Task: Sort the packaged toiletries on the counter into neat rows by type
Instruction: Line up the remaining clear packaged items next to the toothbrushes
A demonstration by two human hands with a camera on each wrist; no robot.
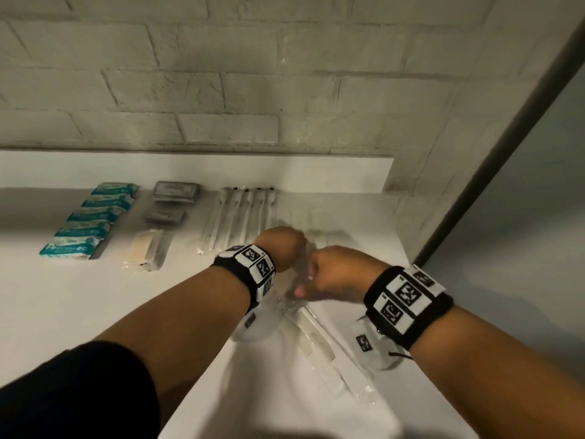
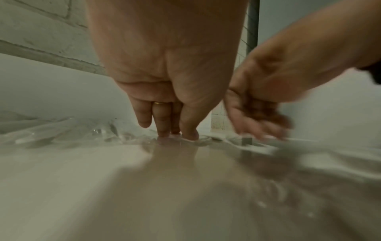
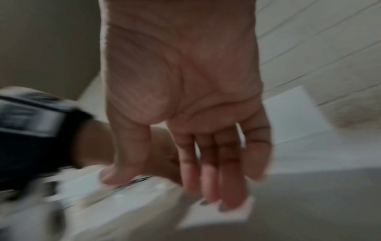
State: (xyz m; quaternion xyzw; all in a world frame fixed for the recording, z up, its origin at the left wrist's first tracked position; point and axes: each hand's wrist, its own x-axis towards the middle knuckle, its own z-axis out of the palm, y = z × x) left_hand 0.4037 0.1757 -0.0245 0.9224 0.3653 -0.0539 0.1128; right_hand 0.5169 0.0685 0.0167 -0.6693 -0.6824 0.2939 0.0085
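Observation:
On the white counter (image 1: 79, 296) my left hand (image 1: 286, 245) points down, its straight fingertips (image 2: 163, 132) pressing on a crinkled clear wrapper (image 2: 115, 135). My right hand (image 1: 329, 270) hovers just to its right. It is blurred, its fingers (image 3: 208, 187) hang nearly straight, and I see nothing held in it. A comb in a clear packet (image 1: 313, 337) lies below both hands and runs toward me. What lies directly under the hands is hidden in the head view.
Rows stand at the back: teal packets (image 1: 91, 217) at the left, grey boxes (image 1: 172, 198), a beige packet (image 1: 147, 248), and wrapped toothbrushes (image 1: 240, 217). A brick wall (image 1: 285, 74) backs the counter. The counter's right edge meets a dark post (image 1: 506, 137).

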